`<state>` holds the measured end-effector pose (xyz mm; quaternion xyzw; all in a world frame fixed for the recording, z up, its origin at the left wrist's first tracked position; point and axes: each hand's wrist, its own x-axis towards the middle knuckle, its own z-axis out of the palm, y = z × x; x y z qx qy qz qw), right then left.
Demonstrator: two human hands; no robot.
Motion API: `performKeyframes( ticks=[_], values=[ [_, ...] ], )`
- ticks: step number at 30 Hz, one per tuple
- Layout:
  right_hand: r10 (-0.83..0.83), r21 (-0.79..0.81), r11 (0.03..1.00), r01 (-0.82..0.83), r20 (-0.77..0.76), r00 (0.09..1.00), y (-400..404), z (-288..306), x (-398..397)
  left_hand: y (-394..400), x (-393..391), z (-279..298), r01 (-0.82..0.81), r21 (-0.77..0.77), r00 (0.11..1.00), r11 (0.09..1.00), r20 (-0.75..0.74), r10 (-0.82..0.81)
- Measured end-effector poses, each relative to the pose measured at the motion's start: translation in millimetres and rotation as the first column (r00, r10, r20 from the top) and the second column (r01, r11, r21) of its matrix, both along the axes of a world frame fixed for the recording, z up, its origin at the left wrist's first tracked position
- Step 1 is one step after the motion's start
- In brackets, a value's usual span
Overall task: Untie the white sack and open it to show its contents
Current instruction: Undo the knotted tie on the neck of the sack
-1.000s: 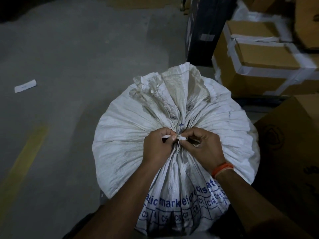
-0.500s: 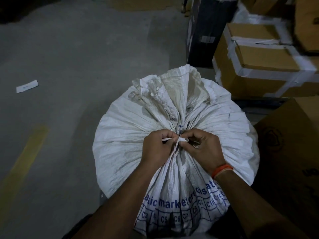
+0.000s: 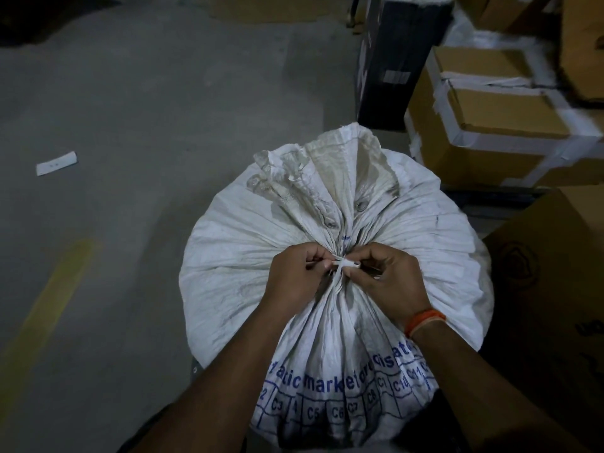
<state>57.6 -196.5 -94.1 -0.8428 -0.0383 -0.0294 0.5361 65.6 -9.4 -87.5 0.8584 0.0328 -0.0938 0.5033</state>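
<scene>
Both hands are working the knot: the left hand [image 3: 294, 276] and right hand [image 3: 389, 276] are pinching the white tie [image 3: 341, 263] at the gathered neck of the sack [image 3: 327, 197], standing on the floor [image 3: 130, 109]. Untying seems underway; next, loosening calls for pulling an end free.

White sack [image 3: 248, 256] bulging, upright, neck gathered, apparently tied with strip [image 3: 341, 262]
</scene>
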Motion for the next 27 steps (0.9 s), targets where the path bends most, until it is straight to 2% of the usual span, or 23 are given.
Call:
performKeyframes(
  ticks=[7,19,27],
  values=[
    [0.018,-0.008,1.000,-0.018,0.004,1.000,-2.1,1.9,0.9,-3.5,2.6,1.0,-0.009,0.029,1.000,1.000,-0.006,0.009],
    [0.056,0.041,0.998,-0.056,-0.015,0.998,-2.4,3.4,0.6,-4.7,3.1,-2.4,-0.023,-0.035,0.999,0.999,-0.040,0.022],
    [0.005,0.017,1.000,-0.005,-0.021,1.000,-2.1,-4.6,-0.3,-13.3,-1.2,-5.2,-0.071,0.001,0.997,0.998,-0.014,0.071]
  ],
)
